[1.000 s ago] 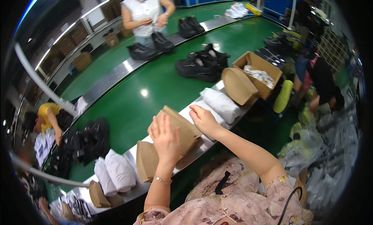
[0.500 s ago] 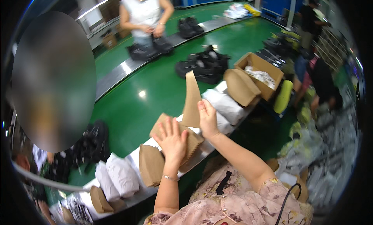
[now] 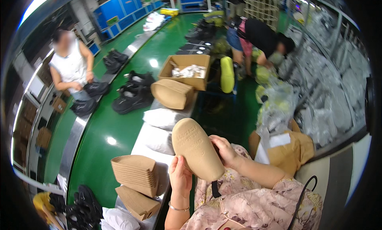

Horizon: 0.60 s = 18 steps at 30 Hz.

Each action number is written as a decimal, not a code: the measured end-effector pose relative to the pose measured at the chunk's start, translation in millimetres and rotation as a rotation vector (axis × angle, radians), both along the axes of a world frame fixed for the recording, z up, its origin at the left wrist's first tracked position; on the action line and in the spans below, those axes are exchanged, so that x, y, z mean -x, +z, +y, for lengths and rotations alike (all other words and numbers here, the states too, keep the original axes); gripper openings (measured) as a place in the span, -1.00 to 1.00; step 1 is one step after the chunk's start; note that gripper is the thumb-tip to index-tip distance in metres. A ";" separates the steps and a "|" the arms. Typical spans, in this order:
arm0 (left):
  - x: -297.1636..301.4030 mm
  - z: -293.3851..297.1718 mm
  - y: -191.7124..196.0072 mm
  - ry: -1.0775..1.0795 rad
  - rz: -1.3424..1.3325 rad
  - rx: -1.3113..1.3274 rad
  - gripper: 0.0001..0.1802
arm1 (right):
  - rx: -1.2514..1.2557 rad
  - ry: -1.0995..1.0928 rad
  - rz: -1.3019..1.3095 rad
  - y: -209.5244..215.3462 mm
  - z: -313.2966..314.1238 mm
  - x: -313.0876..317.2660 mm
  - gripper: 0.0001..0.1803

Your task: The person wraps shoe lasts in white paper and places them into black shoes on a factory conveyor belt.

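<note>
A tan moulded-pulp shoe insert [image 3: 197,148], rounded at its upper end and embossed on its face, is held up in front of my body. My left hand [image 3: 181,176] pinches its left edge with the thumb on the face. On the opposite edge my right hand [image 3: 226,151] grips it, with some fingers hidden behind. Left of my hands, a stack of nested tan inserts [image 3: 135,170] stands on the narrow bench [image 3: 162,189], with a smaller stack [image 3: 137,201] against its near side. Just beyond the held insert lie white paper-wrapped bundles [image 3: 164,118].
Further along the bench stand another insert stack [image 3: 170,94] and an open cardboard box [image 3: 185,63] with white paper inside. Black shoes [image 3: 133,93] sit left of it. A person in white [image 3: 71,63] handles shoes across the way; another person [image 3: 258,37] bends beside plastic-wrapped goods [image 3: 334,87].
My left hand has left the stack and now holds the insert together with my right hand. The insert has turned its broad face upward and come nearer my body. The view has swung right.
</note>
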<state>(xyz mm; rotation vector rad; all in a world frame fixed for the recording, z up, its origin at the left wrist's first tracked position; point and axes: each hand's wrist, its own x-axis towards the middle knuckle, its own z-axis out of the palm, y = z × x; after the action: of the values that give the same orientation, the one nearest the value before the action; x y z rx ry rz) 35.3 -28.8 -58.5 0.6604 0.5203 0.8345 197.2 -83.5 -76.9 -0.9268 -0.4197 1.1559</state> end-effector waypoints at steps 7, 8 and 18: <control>-88.1 -21.0 -55.7 -0.307 0.049 0.105 -0.76 | 0.257 -0.165 -0.347 -88.2 -117.2 -82.4 -0.73; -98.0 -24.9 -60.0 -0.352 0.081 0.127 -0.65 | 0.258 -0.323 -0.515 -114.4 -136.9 -101.1 -0.77; -181.8 -53.5 -98.2 -0.506 0.245 0.290 -0.58 | 0.912 -0.818 -0.784 -335.5 -237.5 -261.6 -0.74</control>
<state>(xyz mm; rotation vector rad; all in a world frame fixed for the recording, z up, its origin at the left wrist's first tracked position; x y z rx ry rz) 217.1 -82.3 -156.6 0.5916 0.6447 0.1959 458.7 -321.0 -412.5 -2.1151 -0.0600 0.1232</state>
